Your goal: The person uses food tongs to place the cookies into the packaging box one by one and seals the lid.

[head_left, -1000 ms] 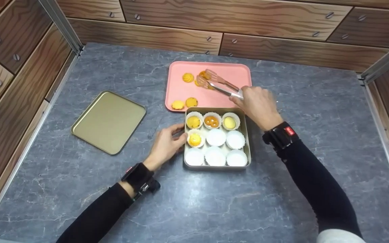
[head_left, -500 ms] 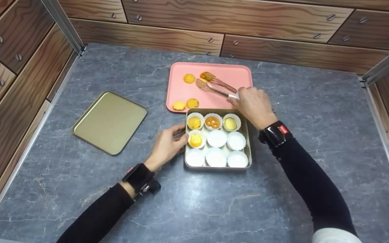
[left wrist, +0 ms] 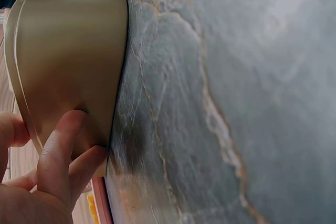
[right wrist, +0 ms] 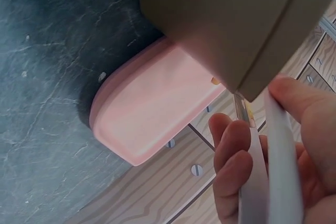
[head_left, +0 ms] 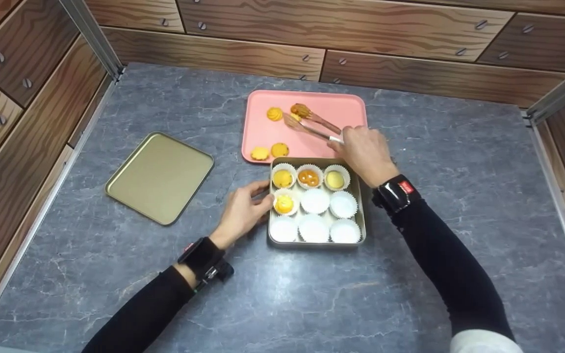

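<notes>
My right hand [head_left: 367,153] grips a pair of tongs [head_left: 318,131] by their white handles over the pink tray [head_left: 346,105]. Their brown slotted tips are apart; the far one overlaps a brown cookie [head_left: 297,109] with a yellow piece [head_left: 295,117] beside it. In the right wrist view, thumb and fingers hold the two handle arms [right wrist: 281,156]. My left hand [head_left: 243,208] rests at the left side of a gold tin [head_left: 317,244], fingertips [left wrist: 73,121] against its outer wall and thumb at the rim. White paper cups [head_left: 314,201] fill the tin; several at the back and left hold cookies.
A swirl cookie [head_left: 274,114] lies on the tray's left part, with two yellow cookies [head_left: 269,151] near its front left corner. The tin stands right against the tray's front edge. A gold lid [head_left: 160,179] lies on the grey marbled table to the left. Wood-patterned walls [head_left: 253,54] enclose the table.
My right hand has moved slightly left and toward me with the tongs. The far tip now overlaps the brown cookie, while the near tip lies off to its left. My left hand stays put.
</notes>
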{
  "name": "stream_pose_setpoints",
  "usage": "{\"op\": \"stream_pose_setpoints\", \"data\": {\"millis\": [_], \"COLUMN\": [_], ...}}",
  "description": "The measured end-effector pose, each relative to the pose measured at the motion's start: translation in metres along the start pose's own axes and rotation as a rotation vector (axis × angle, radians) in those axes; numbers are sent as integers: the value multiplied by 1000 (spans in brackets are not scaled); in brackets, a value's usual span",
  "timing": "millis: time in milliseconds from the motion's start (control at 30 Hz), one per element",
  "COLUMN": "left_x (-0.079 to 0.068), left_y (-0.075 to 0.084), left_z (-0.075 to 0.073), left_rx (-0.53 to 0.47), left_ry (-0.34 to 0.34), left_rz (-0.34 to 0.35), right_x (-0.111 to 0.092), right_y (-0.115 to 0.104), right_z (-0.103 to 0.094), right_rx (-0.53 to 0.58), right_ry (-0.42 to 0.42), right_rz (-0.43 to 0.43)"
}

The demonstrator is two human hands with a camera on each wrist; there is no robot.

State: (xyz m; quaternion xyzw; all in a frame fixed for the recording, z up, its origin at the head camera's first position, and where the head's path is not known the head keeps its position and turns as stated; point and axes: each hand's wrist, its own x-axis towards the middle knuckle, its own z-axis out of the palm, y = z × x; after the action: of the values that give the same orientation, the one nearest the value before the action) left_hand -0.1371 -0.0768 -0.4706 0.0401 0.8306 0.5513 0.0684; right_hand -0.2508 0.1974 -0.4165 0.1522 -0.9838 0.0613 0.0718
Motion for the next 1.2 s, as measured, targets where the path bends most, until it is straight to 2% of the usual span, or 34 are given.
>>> {"op": "stream_pose_setpoints", "data": {"millis": [300, 600, 833, 1200], "left_x": [0, -1, -1, -1], "left_y": [1, 1, -1, 1], "left_z": [2, 3, 2, 1], "left_rx": [-12, -9, -16, -10], "left_ry": [-11, -6, 0, -6], "left_rz": [-11, -19, -16, -48], "right_x": [-6, -20, -43, -86], "right_y": [6, 15, 17, 22], "right_z": [3, -6, -17, -36], "right_rx": [8, 44, 119, 240], "right_ry": [27, 71, 128, 154], "right_rz": [-34, -46, -100, -141]}}
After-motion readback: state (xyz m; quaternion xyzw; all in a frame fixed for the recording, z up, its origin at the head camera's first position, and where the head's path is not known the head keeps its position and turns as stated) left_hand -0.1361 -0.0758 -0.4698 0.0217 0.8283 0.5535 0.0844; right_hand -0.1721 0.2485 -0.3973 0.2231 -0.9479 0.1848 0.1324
